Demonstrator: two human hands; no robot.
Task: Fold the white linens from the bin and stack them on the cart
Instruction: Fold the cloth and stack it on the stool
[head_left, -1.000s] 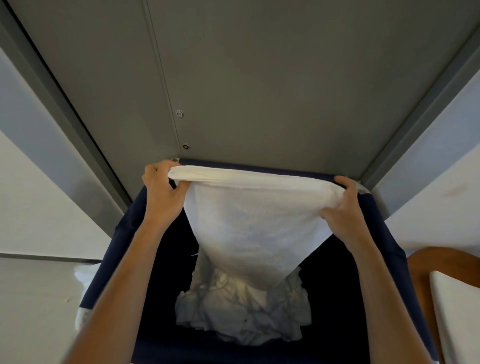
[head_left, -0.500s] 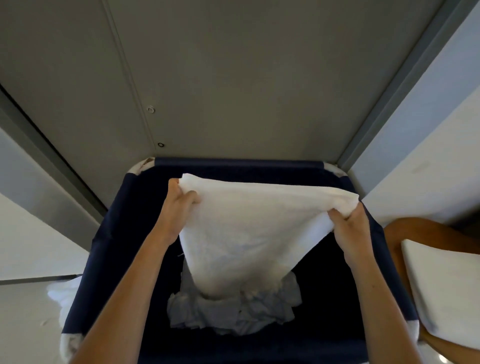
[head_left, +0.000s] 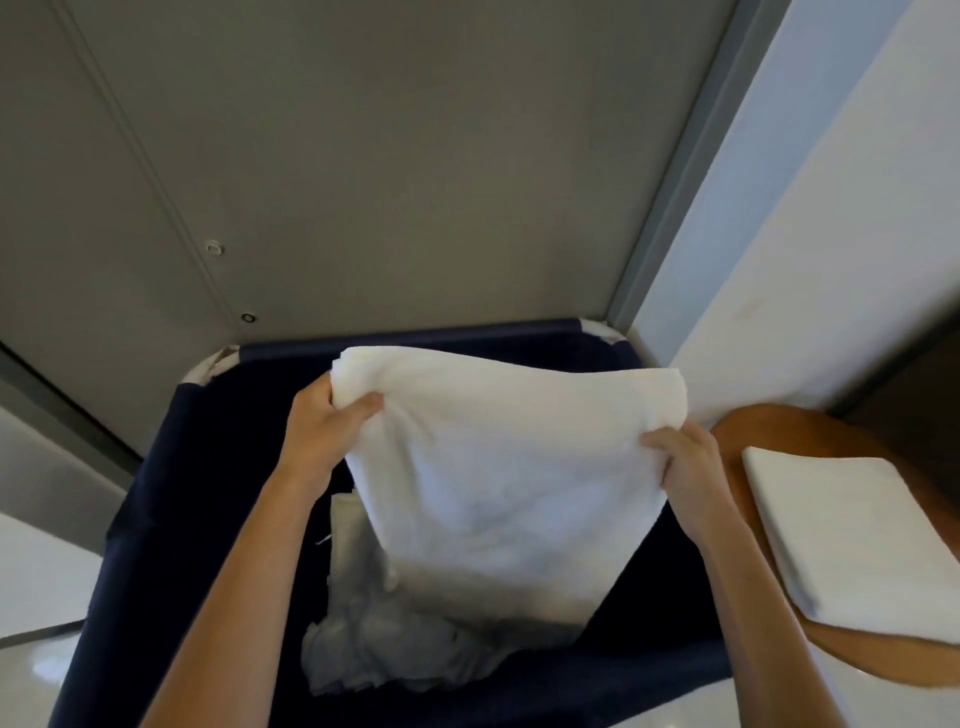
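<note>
Left hand fingers pinch white linen corner; right hand fingers curled, gripping opposite edge over bin.

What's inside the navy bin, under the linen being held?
A crumpled heap of white linens lies at the bottom of the bin. The held linen hangs in front, hiding the heap's upper part and anything behind.

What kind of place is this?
Likely a hotel or laundry service area: a navy bin holds crumpled linens, a folded stack lies on a wooden surface at right, and grey panels stand behind.
</note>
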